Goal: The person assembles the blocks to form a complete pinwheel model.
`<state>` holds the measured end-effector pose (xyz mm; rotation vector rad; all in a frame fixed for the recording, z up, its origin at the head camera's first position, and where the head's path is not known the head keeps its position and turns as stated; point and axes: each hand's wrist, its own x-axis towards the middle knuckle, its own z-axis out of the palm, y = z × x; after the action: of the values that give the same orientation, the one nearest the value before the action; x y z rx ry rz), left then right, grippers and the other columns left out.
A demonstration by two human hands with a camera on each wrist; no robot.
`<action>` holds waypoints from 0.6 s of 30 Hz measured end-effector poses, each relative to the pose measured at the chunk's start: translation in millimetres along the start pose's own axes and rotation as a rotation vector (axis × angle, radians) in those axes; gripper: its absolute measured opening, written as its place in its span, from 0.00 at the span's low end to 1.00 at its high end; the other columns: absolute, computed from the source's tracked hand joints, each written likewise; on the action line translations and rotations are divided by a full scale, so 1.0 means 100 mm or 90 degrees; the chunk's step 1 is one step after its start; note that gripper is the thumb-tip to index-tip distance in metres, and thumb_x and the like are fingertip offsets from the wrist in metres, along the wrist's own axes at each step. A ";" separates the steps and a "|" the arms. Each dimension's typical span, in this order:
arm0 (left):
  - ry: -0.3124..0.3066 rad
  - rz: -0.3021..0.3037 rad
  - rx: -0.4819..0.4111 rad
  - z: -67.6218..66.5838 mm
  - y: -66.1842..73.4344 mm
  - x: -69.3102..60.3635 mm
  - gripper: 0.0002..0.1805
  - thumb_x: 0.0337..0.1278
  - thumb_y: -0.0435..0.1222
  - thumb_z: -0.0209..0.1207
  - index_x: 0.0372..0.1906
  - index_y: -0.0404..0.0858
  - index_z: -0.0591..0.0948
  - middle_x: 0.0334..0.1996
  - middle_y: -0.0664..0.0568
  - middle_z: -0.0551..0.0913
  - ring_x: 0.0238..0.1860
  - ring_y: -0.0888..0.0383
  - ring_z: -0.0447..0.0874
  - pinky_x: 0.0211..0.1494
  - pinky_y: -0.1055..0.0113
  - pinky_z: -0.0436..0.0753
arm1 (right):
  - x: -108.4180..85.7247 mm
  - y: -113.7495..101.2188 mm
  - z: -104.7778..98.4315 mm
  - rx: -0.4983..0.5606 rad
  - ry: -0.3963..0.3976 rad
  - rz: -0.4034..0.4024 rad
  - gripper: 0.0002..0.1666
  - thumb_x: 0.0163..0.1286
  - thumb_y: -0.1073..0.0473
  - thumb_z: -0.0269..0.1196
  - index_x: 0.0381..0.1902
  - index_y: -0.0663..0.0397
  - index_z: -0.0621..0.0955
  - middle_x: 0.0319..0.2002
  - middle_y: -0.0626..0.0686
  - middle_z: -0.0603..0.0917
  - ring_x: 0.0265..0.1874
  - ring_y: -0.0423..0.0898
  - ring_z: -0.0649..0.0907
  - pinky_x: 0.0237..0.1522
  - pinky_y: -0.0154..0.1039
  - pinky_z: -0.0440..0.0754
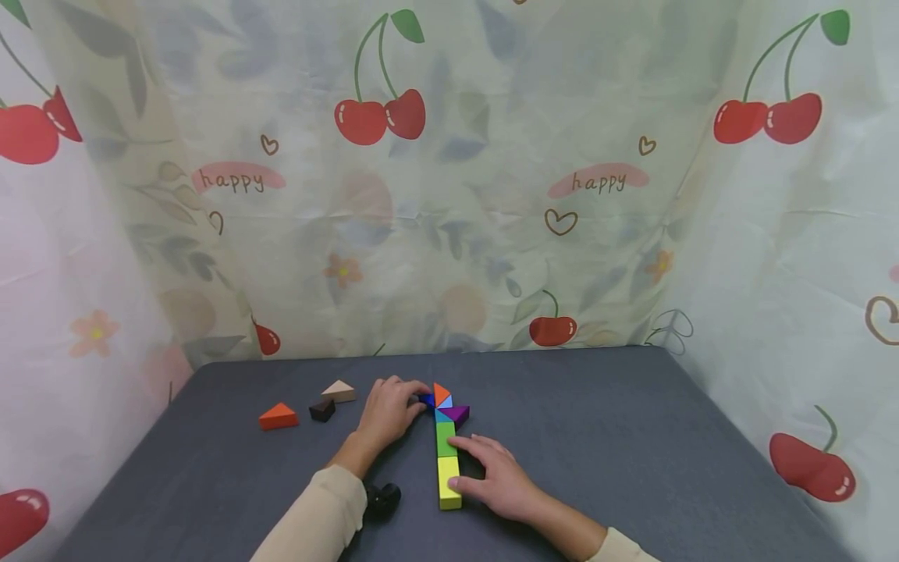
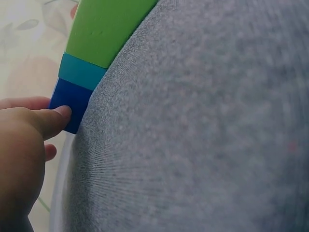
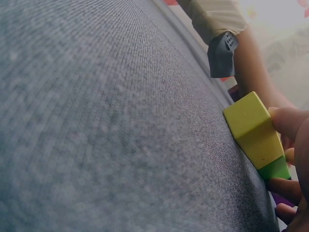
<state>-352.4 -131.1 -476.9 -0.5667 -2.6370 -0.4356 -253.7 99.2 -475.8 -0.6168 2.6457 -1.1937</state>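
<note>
While the right hand (image 1: 495,476) rests its thumb on the yellow block (image 1: 448,478) and a fingertip on the green block (image 1: 445,439), fingers extended and not wrapped round either, the left hand (image 1: 390,406) pinches the blue block (image 2: 73,96), thumb on the near face, finger behind. Blue sits left of the row's far part, by the teal block (image 2: 81,72), on the dark table (image 1: 597,453). Handling guess: light, stiff, probably painted wood, not fragile. Faces look smooth, so sliding is likelier than damage. No visible joints between pieces; a bump could shift the purple block (image 1: 458,414) too. Best hold on blue: opposite flat faces, outer end, clear of teal, light pressure. Yellow and green: long sides.
</note>
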 end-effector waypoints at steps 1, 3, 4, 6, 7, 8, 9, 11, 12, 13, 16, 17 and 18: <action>0.000 -0.001 -0.004 0.00 0.00 0.00 0.13 0.54 0.43 0.69 0.46 0.52 0.86 0.37 0.58 0.85 0.37 0.58 0.75 0.42 0.62 0.69 | 0.00 0.00 0.00 0.000 0.000 0.001 0.36 0.63 0.35 0.64 0.67 0.34 0.73 0.66 0.51 0.72 0.69 0.58 0.62 0.61 0.70 0.57; -0.002 -0.003 -0.011 0.00 0.00 0.00 0.13 0.55 0.43 0.69 0.46 0.52 0.87 0.37 0.58 0.85 0.37 0.58 0.75 0.42 0.62 0.69 | 0.00 0.00 0.00 -0.001 0.000 0.002 0.36 0.63 0.35 0.64 0.67 0.34 0.73 0.66 0.51 0.72 0.69 0.58 0.62 0.61 0.71 0.57; -0.004 -0.005 -0.014 -0.01 0.01 0.00 0.13 0.55 0.43 0.69 0.46 0.52 0.86 0.37 0.58 0.85 0.37 0.58 0.75 0.42 0.62 0.68 | 0.00 0.00 0.00 -0.001 0.000 0.002 0.36 0.63 0.35 0.64 0.67 0.34 0.73 0.66 0.51 0.72 0.69 0.58 0.62 0.61 0.71 0.57; -0.009 -0.012 -0.018 -0.01 0.01 0.00 0.13 0.55 0.43 0.69 0.46 0.52 0.86 0.38 0.59 0.85 0.37 0.58 0.75 0.42 0.62 0.68 | 0.00 0.00 0.00 -0.001 0.000 0.000 0.36 0.63 0.35 0.64 0.67 0.34 0.73 0.66 0.51 0.72 0.69 0.58 0.62 0.61 0.70 0.57; -0.012 -0.015 -0.020 -0.01 0.01 0.00 0.13 0.55 0.44 0.69 0.46 0.52 0.86 0.38 0.59 0.85 0.37 0.58 0.75 0.42 0.62 0.69 | 0.00 0.01 0.00 -0.001 0.000 -0.001 0.36 0.63 0.35 0.64 0.67 0.35 0.73 0.66 0.51 0.72 0.69 0.58 0.62 0.61 0.70 0.57; -0.015 -0.018 -0.021 -0.01 0.02 0.00 0.13 0.55 0.44 0.69 0.47 0.52 0.86 0.38 0.59 0.85 0.37 0.58 0.75 0.42 0.62 0.69 | 0.00 0.01 0.00 -0.001 0.000 -0.003 0.36 0.63 0.35 0.64 0.67 0.35 0.73 0.66 0.51 0.72 0.69 0.58 0.62 0.61 0.70 0.57; -0.018 -0.020 -0.023 -0.01 0.02 0.00 0.13 0.55 0.44 0.69 0.47 0.52 0.86 0.38 0.59 0.85 0.38 0.58 0.75 0.42 0.62 0.69 | 0.00 0.01 0.00 -0.001 0.000 -0.004 0.36 0.63 0.35 0.64 0.67 0.35 0.73 0.66 0.51 0.72 0.69 0.58 0.62 0.61 0.70 0.57; -0.021 -0.023 -0.024 -0.01 0.02 0.00 0.13 0.56 0.44 0.69 0.47 0.52 0.86 0.39 0.58 0.85 0.38 0.58 0.75 0.43 0.62 0.69 | 0.00 0.01 0.00 0.000 0.000 -0.006 0.36 0.63 0.35 0.64 0.67 0.35 0.73 0.66 0.51 0.72 0.69 0.58 0.62 0.61 0.70 0.56; -0.021 -0.024 -0.024 -0.01 0.03 0.00 0.13 0.56 0.44 0.68 0.47 0.52 0.86 0.39 0.58 0.84 0.38 0.58 0.75 0.43 0.62 0.69 | 0.00 0.01 0.00 0.000 0.000 -0.006 0.36 0.63 0.35 0.64 0.67 0.35 0.73 0.66 0.51 0.72 0.69 0.58 0.62 0.61 0.70 0.56; -0.022 -0.024 -0.024 -0.01 0.02 0.00 0.13 0.56 0.44 0.68 0.47 0.52 0.86 0.39 0.58 0.84 0.38 0.58 0.75 0.43 0.62 0.70 | 0.00 0.00 0.00 0.001 -0.001 -0.006 0.36 0.63 0.35 0.64 0.67 0.36 0.73 0.66 0.51 0.72 0.69 0.58 0.62 0.61 0.70 0.56; -0.022 -0.023 -0.028 -0.01 0.02 -0.01 0.13 0.56 0.44 0.68 0.47 0.52 0.86 0.38 0.58 0.84 0.38 0.58 0.75 0.43 0.61 0.70 | 0.00 0.00 0.00 0.000 -0.002 -0.004 0.36 0.63 0.35 0.64 0.67 0.35 0.73 0.66 0.50 0.72 0.69 0.58 0.62 0.61 0.70 0.56; -0.022 -0.021 -0.030 -0.01 0.02 -0.01 0.13 0.56 0.44 0.68 0.47 0.52 0.86 0.39 0.58 0.84 0.37 0.58 0.75 0.43 0.61 0.70 | 0.00 0.00 0.00 0.000 -0.002 -0.002 0.36 0.63 0.35 0.64 0.67 0.35 0.73 0.66 0.50 0.72 0.69 0.58 0.62 0.61 0.71 0.56; -0.023 -0.021 -0.032 -0.01 0.02 -0.01 0.13 0.57 0.44 0.68 0.47 0.52 0.86 0.39 0.58 0.84 0.37 0.59 0.75 0.44 0.61 0.71 | 0.00 0.00 0.00 -0.001 -0.002 -0.003 0.36 0.63 0.35 0.64 0.67 0.35 0.73 0.66 0.50 0.72 0.69 0.58 0.62 0.61 0.71 0.56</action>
<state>-350.4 -130.0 -476.0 -0.5520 -2.6806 -0.5085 -253.4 99.5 -475.3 -0.6237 2.6441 -1.1918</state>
